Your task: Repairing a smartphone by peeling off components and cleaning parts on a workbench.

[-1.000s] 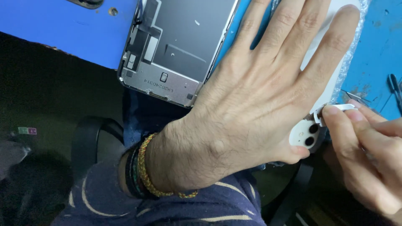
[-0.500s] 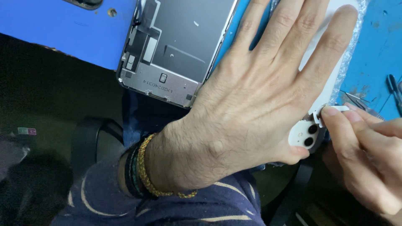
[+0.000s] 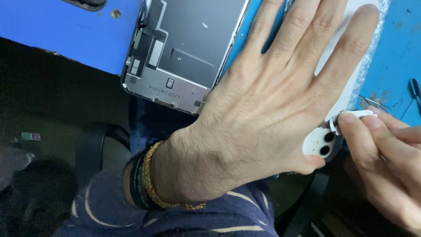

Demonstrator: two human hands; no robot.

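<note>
My left hand lies flat with fingers spread over a white phone back, pressing it down, the thumb hooked at its near corner. Only that corner with two dark camera holes and a strip of white edge beside my little finger show. My right hand comes in from the lower right and pinches a thin white film tab between thumb and forefinger, right at the camera corner. The phone rests on bubble wrap on a blue mat.
A grey metal phone frame with its inner side up lies at the mat's near edge, partly overhanging. Thin metal tweezers and a dark tool lie at the right. Below the mat are my dark patterned sleeve and a black strap.
My right thumb and forefinger have shifted the white tab slightly to the right at the camera corner. My left hand has stayed flat in the same place.
</note>
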